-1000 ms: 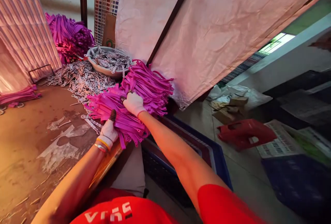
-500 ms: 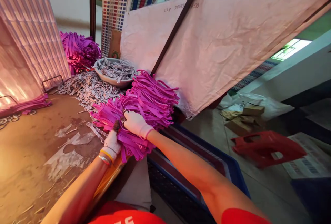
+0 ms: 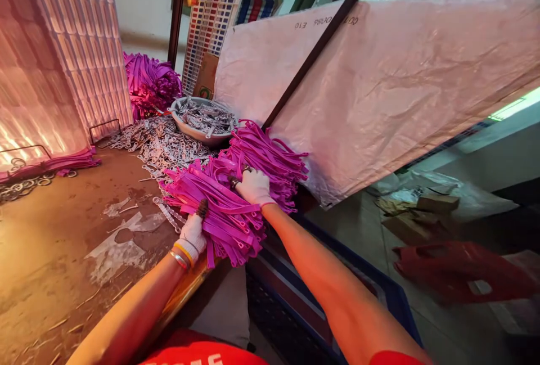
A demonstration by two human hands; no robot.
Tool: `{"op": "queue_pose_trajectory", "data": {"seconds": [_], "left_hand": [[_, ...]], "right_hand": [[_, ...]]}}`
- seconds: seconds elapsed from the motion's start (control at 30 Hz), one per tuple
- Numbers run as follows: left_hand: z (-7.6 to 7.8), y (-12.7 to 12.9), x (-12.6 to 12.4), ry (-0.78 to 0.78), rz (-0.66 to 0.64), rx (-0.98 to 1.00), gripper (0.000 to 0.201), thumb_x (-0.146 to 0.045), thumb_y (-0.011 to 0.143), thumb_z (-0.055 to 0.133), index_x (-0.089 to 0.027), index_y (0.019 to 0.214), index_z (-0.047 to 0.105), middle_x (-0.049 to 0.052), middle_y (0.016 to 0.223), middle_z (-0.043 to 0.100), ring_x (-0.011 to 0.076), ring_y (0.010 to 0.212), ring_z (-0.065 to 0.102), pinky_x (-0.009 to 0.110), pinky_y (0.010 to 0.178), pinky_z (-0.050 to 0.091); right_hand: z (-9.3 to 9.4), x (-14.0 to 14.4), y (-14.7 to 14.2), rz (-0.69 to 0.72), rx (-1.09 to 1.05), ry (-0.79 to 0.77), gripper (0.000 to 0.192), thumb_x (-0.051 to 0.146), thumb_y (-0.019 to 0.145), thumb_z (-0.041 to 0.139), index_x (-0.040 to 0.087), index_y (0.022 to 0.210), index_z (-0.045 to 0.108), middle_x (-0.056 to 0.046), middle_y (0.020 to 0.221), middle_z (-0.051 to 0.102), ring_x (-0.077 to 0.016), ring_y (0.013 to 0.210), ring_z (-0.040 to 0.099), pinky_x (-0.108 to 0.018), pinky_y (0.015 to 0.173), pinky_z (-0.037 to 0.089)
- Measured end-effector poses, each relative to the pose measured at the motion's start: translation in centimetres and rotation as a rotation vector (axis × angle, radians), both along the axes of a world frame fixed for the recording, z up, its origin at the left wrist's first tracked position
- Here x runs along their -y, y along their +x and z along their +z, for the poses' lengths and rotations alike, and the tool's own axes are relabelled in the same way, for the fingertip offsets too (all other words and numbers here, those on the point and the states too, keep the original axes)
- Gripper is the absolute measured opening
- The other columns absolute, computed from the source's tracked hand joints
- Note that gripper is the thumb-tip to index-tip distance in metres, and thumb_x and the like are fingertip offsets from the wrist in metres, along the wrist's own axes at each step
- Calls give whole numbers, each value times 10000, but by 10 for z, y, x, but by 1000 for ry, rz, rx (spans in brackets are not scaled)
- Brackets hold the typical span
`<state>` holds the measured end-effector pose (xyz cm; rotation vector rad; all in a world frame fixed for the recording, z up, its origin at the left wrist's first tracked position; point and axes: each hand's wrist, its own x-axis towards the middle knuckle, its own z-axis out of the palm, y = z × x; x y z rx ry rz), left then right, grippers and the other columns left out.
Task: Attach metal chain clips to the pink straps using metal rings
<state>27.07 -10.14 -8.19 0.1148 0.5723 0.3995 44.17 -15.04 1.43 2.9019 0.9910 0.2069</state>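
Magenta plastic straps (image 3: 223,207) are being gathered at the worktable (image 3: 54,230) edge, gloved left hand (image 3: 193,234) gripping underneath, right hand (image 3: 253,186) pressed on top; squaring the bundle likely follows.

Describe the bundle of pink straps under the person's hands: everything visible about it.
The bundle of pink straps is a thick sheaf of flat, narrow, bright magenta strips that look like plastic; some near ends show small holes. It lies on the brown worktable at its right edge, near ends overhanging, far ends fanned toward the pink plastic sheet. The gloved left hand grips its near end; the gloved right hand presses on top. Loose metal clips lie just behind it.
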Motion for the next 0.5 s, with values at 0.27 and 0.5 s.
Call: {"op": "queue_pose_trajectory", "data": {"seconds": [0.27,0.5], "left_hand": [[11,2,-7,55,-104,40,481,-368,805,750,-165,1229,646,57,1042,759,235,1078,685,379,1077,471],[0,5,-11,106,-45,15,418,-333,794,766,-194,1175,667,25,1044,757,220,1086,679,371,1059,488]], "right_hand": [[3,-6,-39,165,-251,-39,469,498,971,364,163,1133,649,-117,1088,714,-238,1033,652,-290,851,456],[31,6,-8,131,-164,20,550,544,940,438,96,1199,624,-194,1222,644,-315,1182,561,-401,1004,384]]}}
